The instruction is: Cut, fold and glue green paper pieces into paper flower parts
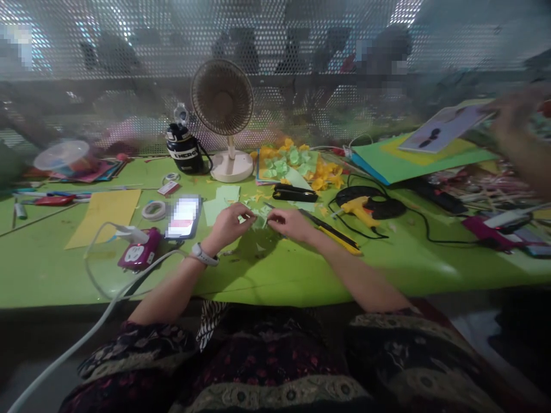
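Over the middle of the green table, my left hand (231, 226) and my right hand (290, 223) face each other, fingers pinched. Between their fingertips is a small cut piece of light green paper (260, 219), apparently held by both; its exact shape is hard to make out. A grey watch sits on my left wrist. Just behind the hands lie light green paper squares (227, 195) and small scraps. A black stapler (295, 193) rests beyond my right hand, and a yellow-and-black cutter knife (338, 239) lies beside that forearm.
A pile of yellow and green paper flowers (297, 163), a white fan (224, 97) and a dark bottle (184, 150) stand behind. Left are a phone (184, 216), tape roll (154, 210) and purple power socket (140, 250); right, a yellow glue gun (360, 211). Another person's hand (519, 120) holds sheets.
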`<control>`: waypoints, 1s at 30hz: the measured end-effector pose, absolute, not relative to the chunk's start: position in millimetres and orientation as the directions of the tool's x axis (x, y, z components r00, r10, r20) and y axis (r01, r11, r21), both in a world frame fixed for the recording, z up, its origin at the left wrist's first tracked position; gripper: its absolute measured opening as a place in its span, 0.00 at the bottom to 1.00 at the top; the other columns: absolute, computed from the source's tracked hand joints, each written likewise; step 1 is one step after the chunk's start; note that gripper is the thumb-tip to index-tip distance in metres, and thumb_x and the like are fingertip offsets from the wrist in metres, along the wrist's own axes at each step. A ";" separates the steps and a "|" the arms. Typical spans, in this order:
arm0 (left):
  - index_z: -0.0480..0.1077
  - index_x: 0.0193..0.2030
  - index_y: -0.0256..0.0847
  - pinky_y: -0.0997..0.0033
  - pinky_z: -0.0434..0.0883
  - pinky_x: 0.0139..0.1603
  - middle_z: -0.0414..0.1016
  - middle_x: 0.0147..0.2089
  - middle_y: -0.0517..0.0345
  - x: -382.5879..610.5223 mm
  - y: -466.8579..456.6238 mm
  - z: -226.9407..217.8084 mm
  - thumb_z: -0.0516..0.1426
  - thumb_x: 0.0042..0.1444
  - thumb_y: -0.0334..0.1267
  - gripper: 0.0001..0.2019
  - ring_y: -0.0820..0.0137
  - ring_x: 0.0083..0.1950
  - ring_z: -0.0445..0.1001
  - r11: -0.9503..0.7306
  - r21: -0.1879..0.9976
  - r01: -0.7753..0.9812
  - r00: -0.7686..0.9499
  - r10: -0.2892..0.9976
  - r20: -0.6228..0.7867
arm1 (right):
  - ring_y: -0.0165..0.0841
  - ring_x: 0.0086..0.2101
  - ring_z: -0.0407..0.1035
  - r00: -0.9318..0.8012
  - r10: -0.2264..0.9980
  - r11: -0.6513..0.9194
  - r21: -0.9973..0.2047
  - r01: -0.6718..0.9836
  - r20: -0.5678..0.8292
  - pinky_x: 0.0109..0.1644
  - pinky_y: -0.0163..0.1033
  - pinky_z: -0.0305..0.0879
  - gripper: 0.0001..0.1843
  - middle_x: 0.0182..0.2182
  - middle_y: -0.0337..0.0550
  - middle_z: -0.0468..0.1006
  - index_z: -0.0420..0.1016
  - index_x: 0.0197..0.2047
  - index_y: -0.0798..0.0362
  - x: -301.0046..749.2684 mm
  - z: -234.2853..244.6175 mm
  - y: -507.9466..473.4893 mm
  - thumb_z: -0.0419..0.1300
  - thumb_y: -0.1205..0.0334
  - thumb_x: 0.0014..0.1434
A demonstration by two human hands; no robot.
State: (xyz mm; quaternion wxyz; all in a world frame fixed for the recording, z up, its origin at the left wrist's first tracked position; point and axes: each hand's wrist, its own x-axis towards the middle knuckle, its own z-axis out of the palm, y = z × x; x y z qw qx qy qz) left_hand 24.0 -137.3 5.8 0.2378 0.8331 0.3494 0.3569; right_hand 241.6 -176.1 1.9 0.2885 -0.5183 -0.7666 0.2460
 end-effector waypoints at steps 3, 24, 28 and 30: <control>0.76 0.32 0.39 0.72 0.69 0.32 0.76 0.36 0.51 25.7 -136.9 5.9 0.60 0.56 0.44 0.10 0.67 0.38 0.73 -0.582 0.738 0.340 0.413 0.798 0.439 | 0.28 0.25 0.64 -0.244 0.955 0.272 -0.829 0.489 0.170 0.31 0.35 0.60 0.08 0.26 0.38 0.75 0.75 0.35 0.56 243.8 1.7 -173.0 0.59 0.60 0.55; 0.67 0.31 0.38 0.78 0.69 0.29 0.76 0.32 0.59 33.4 -147.5 11.6 0.73 0.36 0.47 0.24 0.64 0.40 0.81 0.198 0.976 -0.087 0.427 0.893 -0.143 | 0.34 0.35 0.76 -0.008 0.985 0.121 -0.650 0.750 0.174 0.41 0.39 0.71 0.11 0.39 0.46 0.82 0.77 0.42 0.54 316.8 60.6 -173.0 0.60 0.57 0.59; 0.66 0.30 0.37 0.73 0.73 0.36 0.76 0.31 0.59 33.8 -143.6 7.0 0.73 0.37 0.47 0.23 0.64 0.42 0.81 0.174 0.975 -0.138 0.418 0.902 -0.102 | 0.44 0.46 0.74 0.319 0.947 -0.316 -0.066 0.946 0.039 0.46 0.43 0.68 0.21 0.48 0.51 0.80 0.75 0.51 0.52 382.9 72.1 -190.6 0.59 0.51 0.58; 0.66 0.31 0.37 0.72 0.74 0.37 0.76 0.31 0.59 33.9 -142.8 6.2 0.73 0.37 0.47 0.23 0.64 0.41 0.81 0.161 0.975 -0.152 0.423 0.902 -0.083 | 0.51 0.47 0.74 0.399 0.916 -0.399 0.014 0.917 -0.034 0.45 0.47 0.68 0.27 0.50 0.60 0.78 0.75 0.52 0.57 403.4 65.1 -199.9 0.62 0.47 0.54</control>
